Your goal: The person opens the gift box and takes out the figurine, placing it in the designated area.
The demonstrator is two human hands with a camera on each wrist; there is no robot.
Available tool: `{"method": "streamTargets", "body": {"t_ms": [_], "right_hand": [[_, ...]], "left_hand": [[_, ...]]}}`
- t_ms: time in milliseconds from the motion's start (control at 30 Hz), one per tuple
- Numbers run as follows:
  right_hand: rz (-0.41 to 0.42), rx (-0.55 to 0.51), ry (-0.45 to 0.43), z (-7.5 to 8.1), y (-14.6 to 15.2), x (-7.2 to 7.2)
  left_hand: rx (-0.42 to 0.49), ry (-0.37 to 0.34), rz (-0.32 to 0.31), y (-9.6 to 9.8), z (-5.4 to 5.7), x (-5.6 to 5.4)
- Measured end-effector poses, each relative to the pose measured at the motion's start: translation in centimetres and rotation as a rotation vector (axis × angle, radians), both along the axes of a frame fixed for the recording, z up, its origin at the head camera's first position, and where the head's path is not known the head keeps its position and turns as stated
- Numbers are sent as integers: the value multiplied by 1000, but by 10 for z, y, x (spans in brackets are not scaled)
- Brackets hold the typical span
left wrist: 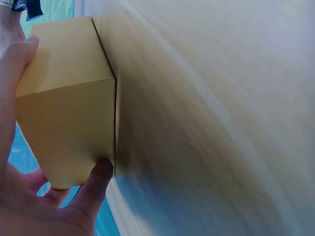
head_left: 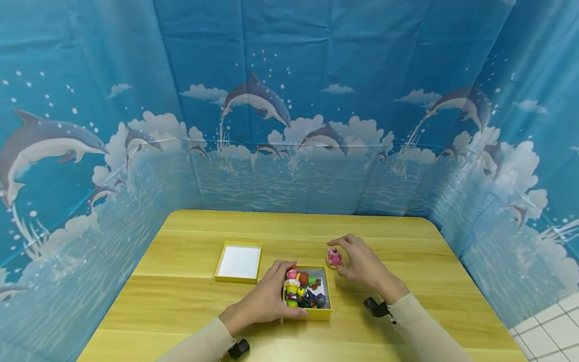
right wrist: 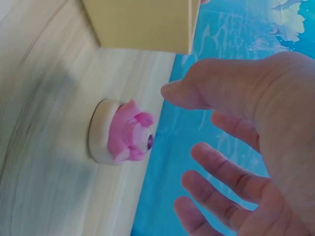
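Pale sleeves (head_left: 422,327) reach over table (head_left: 190,246). Yellow box (head_left: 318,315) gripped by left hand (head_left: 267,299), thumb on near wall. Right hand (head_left: 365,264): fingers spread loosely, holding nothing. Pink figurine (head_left: 334,257) stands right of box, on table. Best, I'd judge: pinch low round pale base (right wrist: 102,130), box steady. Figurine upright, long axis seemingly vertical; facing unclear.

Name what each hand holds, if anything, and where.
Left hand: the yellow box, by its outer walls. Right hand: nothing; the pink figure stands apart from it.
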State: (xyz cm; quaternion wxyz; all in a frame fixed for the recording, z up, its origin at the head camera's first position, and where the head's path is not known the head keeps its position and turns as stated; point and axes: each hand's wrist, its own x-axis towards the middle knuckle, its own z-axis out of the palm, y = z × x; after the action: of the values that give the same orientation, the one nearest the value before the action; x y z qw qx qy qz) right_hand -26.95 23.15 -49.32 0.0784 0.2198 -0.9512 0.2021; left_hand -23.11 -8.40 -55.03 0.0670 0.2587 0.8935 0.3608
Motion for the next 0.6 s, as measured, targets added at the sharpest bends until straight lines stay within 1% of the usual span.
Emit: {"method": "streamTargets", "body": {"t_ms": [300,600], "right_hand": [[60,19,81,8,-11,9],[110,29,94,14,-20,16]], "left_hand": [[19,-6,11,-2,-2,-1],[23,-3,7,-1,-4,0]]}}
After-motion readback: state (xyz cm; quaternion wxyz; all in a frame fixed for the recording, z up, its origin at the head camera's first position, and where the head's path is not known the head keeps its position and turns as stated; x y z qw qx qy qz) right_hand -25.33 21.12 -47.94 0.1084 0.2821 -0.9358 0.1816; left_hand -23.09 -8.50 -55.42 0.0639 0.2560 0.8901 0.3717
